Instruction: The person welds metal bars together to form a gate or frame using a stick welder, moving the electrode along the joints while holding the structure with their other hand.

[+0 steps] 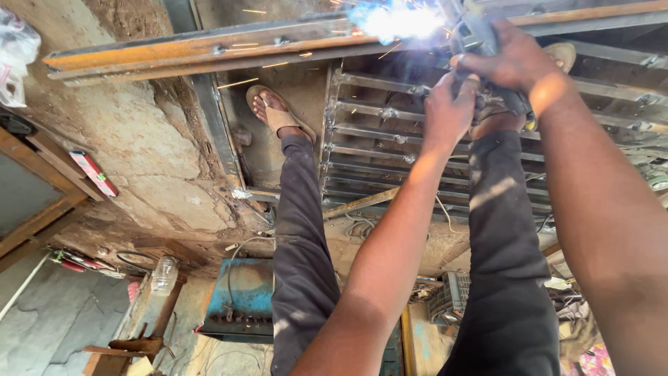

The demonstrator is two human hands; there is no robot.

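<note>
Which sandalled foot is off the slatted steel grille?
The tan-sandalled foot at picture left: it stands on bare concrete floor beside the slatted steel grille; the other sandal rests over the metalwork.

Rust-orange steel angle bar (209,52), grey along its edges. Arc flash (396,21) white-blue, sparks yellow. Trousers (303,278) dark charcoal. Sandal (278,115) tan. Welding machine (240,296) blue, rust-stained. Metal grille (379,150) grey in parallel bars.

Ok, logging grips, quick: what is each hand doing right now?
Left hand: closed around the lower part of the tool.
Right hand: closed on the same tool, near the sparks.
</note>
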